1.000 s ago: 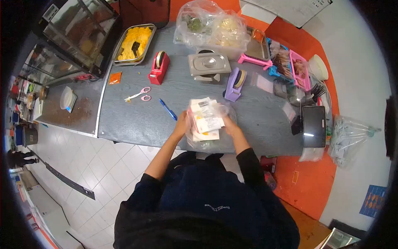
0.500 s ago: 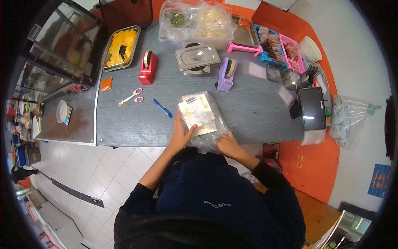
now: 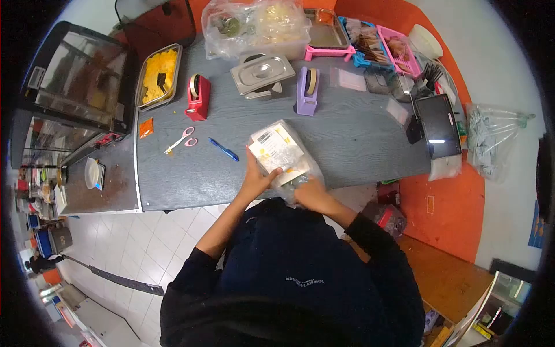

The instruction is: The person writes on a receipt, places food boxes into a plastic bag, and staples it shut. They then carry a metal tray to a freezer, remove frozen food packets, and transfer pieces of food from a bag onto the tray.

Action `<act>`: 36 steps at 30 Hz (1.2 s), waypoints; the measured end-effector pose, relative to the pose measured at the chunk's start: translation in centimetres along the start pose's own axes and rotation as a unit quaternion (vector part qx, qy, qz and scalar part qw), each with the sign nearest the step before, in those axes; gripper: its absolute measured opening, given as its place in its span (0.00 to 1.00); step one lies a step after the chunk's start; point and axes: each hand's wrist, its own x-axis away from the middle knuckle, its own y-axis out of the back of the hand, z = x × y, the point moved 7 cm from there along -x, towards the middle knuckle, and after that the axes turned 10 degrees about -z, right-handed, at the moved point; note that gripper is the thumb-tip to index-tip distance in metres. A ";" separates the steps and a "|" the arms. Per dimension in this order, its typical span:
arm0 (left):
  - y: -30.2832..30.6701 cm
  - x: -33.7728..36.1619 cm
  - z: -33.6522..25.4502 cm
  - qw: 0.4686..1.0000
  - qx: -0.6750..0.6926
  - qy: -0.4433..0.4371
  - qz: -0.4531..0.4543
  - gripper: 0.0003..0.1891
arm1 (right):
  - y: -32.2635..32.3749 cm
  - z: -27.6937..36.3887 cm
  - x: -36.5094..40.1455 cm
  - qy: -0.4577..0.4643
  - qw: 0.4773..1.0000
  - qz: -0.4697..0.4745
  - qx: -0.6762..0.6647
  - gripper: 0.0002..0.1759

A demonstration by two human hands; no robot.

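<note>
A white and yellow box with a printed label (image 3: 276, 147) lies inside a clear plastic bag (image 3: 310, 163) at the front edge of the table. My left hand (image 3: 257, 180) is closed around the box's left side, its thumb pressed on top near the lower corner. At the bag's near end, my right hand (image 3: 312, 195) has its fingers in the loose plastic, and they are partly hidden there. Left of the bag lie a blue pen (image 3: 224, 149) and pink-handled scissors (image 3: 183, 140).
Behind the bag stand a red tape dispenser (image 3: 198, 98), a purple tape dispenser (image 3: 307, 91) and a lidded steel container (image 3: 263, 75). A tray of yellow food (image 3: 159, 75) is at back left. A tablet (image 3: 437, 126) leans at the right.
My right hand has moved inward over the near end of the bag, gathering the plastic there. The left hand keeps its hold on the box. The camera view has shifted slightly.
</note>
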 end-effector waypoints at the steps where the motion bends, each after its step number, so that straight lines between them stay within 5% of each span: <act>1: 0.0 -0.2 0.0 0.999 -0.017 -0.031 -0.008 0.58 | -0.4 0.6 -0.2 -0.003 1.000 0.000 -0.003 0.09; 3: -0.2 -0.1 -1.0 0.999 0.008 -0.037 -0.008 0.58 | 1.0 3.9 -0.4 0.143 0.979 -0.092 -0.112 0.08; 5: -0.5 0.0 -0.9 0.999 0.048 -0.007 0.004 0.58 | 1.8 3.8 -0.1 0.120 0.978 -0.087 -0.149 0.10; 7: -1.0 -0.2 -0.5 0.996 0.088 -0.005 0.016 0.55 | 3.0 1.9 0.3 0.048 0.909 -0.157 -0.383 0.17; 9: -1.2 0.2 -0.1 0.995 0.093 0.022 0.013 0.54 | 0.8 0.3 0.1 -0.032 0.922 -0.067 -0.380 0.25; 11: -1.3 0.4 0.0 0.994 0.098 0.049 0.008 0.54 | -2.7 -3.5 0.3 -0.245 0.928 -0.062 -0.273 0.31; 13: -1.3 0.4 0.0 0.994 0.100 0.048 -0.001 0.54 | -4.1 -3.1 -0.6 -0.187 0.945 0.026 -0.268 0.31; 16: -1.4 0.4 -0.2 0.991 0.121 0.061 0.001 0.56 | -2.3 1.7 -1.3 0.068 0.901 0.041 -0.426 0.26; 20: -1.0 0.0 -0.4 0.994 0.101 0.045 0.025 0.56 | 3.2 2.8 1.3 0.063 0.927 0.046 -0.366 0.21; 21: 0.6 0.3 -2.2 0.991 -0.071 -0.075 -0.079 0.55 | 4.2 2.5 2.5 0.046 0.962 0.048 -0.264 0.18; 22: 1.6 1.0 -4.6 0.935 -0.238 -0.192 -0.179 0.54 | 5.6 1.7 3.5 0.028 0.986 0.048 -0.157 0.16; 23: 2.0 0.8 -6.2 0.935 -0.237 -0.193 -0.179 0.54 | 7.3 1.5 4.4 0.028 0.986 0.048 -0.155 0.16; 25: 1.5 0.8 -12.0 0.848 -0.359 -0.358 -0.156 0.52 | 14.0 1.2 6.0 0.043 0.970 -0.182 -0.153 0.12; 26: 1.0 0.3 -13.0 0.831 -0.390 -0.375 -0.129 0.42 | 16.2 1.6 6.0 0.042 0.971 -0.184 -0.150 0.12; 27: 1.3 -1.5 -12.5 0.829 -0.388 -0.380 -0.131 0.42 | 18.8 2.4 5.8 0.090 0.954 -0.199 -0.205 0.11; 29: 1.8 -4.8 -11.2 0.881 -0.219 -0.420 -0.023 0.23 | 20.8 2.2 5.6 0.138 0.933 -0.218 -0.251 0.10; 31: 5.2 -6.3 -13.2 0.975 -0.043 -0.197 -0.098 0.09 | 20.9 0.9 5.3 0.142 0.912 -0.217 -0.316 0.10; 32: 6.5 -7.2 -14.3 0.980 -0.034 -0.184 -0.060 0.11 | 22.5 -0.5 5.4 0.092 0.935 -0.175 -0.293 0.10; 36: 8.1 -7.0 -20.6 0.988 -0.046 -0.146 -0.003 0.18 | 29.0 -4.4 5.7 0.073 0.911 -0.351 -0.204 0.11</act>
